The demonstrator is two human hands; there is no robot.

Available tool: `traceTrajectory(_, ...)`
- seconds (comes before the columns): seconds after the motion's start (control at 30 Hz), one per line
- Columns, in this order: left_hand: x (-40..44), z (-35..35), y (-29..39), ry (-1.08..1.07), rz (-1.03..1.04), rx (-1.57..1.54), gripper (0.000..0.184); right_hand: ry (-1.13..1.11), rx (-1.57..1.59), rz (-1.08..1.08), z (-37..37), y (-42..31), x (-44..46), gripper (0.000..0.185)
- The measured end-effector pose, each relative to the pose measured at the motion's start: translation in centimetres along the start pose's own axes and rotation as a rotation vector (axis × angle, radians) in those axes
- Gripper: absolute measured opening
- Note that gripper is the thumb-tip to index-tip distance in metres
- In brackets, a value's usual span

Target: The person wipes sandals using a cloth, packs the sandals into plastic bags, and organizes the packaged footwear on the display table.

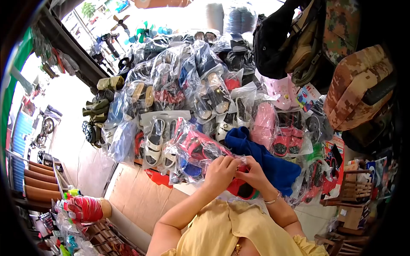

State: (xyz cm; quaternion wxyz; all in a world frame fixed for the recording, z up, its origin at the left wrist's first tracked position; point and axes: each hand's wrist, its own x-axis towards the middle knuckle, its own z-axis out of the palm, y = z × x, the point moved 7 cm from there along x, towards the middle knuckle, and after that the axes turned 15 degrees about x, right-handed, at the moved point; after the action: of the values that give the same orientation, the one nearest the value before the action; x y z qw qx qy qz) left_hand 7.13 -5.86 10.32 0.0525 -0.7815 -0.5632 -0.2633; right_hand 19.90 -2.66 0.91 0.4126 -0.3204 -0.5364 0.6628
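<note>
Lying just beyond a yellow blouse [213, 228], a bagged red-and-black shoe [241, 188] is being held.
The left hand [222, 170] and the right hand [255, 174] are pinching its plastic with closed fingertips, and the shoe is showing below them. Just beyond, a dark blue cloth [267, 155] is lying among bagged footwear [287, 141]; to its left, white sandals [154, 143] are resting. Farther, a camouflage backpack [356, 87] is hanging at right, and green fan blades [144, 34] are standing behind.

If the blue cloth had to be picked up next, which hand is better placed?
Probably the right hand: it is right next to the blue cloth. The left hand sits farther from it. Both appear busy at the bagged red shoe, so one would need freeing.
</note>
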Motion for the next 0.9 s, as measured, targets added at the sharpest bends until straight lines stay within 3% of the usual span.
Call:
traceTrajectory(0.1, 0.1, 0.7, -0.7, -0.071, -0.035, -0.008, 0.015, 0.102, 0.200, 0.236, 0.0, 1.5, 0.2, 0.059)
traceTrajectory(0.2, 0.1, 0.6, -2.4, -0.220, -0.072, -0.141, 0.014, 0.097, 0.189, 0.268, -0.2, 1.9, 0.3, 0.069)
traceTrajectory(0.33, 0.2, -1.8, -3.2, -0.140, -0.080, 0.007, 0.013, 0.075, 0.013, 0.228, -0.1, 0.7, 0.2, 0.072)
traceTrajectory(0.4, 0.5, -2.6, -3.5, -0.091, -0.123, -0.005, 0.010, 0.135, 0.385, 0.219, 0.3, 1.1, -0.6, 0.076)
traceTrajectory(0.43, 0.4, -2.7, -4.1, -0.044, -0.207, -0.068, 0.008, 0.132, 0.388, 0.218, 1.0, 1.2, -1.3, 0.076)
traceTrajectory(0.5, 0.4, -2.3, -5.3, 0.023, -0.355, -0.204, 0.008, 0.202, 0.967, 0.226, 2.3, 1.9, -3.2, 0.082)
traceTrajectory(0.6, 0.0, 0.7, -6.3, -0.103, -0.536, -0.190, 0.016, 0.173, 0.880, 0.330, 3.8, 3.1, -5.1, 0.084)
traceTrajectory(0.67, 0.1, 1.0, -6.5, -0.085, -0.508, -0.185, 0.022, 0.201, 0.870, 0.316, 3.8, 2.7, -4.9, 0.076)
traceTrajectory(0.73, 1.4, 0.2, -5.5, -0.278, -0.345, -0.215, 0.024, 0.215, 0.867, 0.273, 3.5, 1.9, -4.3, 0.072)
traceTrajectory(0.8, 1.3, -0.4, -6.2, -0.284, -0.334, -0.275, 0.024, 0.231, 0.862, 0.265, 2.8, 1.6, -3.9, 0.066)
traceTrajectory(0.9, -0.1, -2.0, -7.0, -0.129, -0.206, -0.140, 0.019, 0.301, 0.870, 0.294, 2.0, 1.7, -3.3, 0.062)
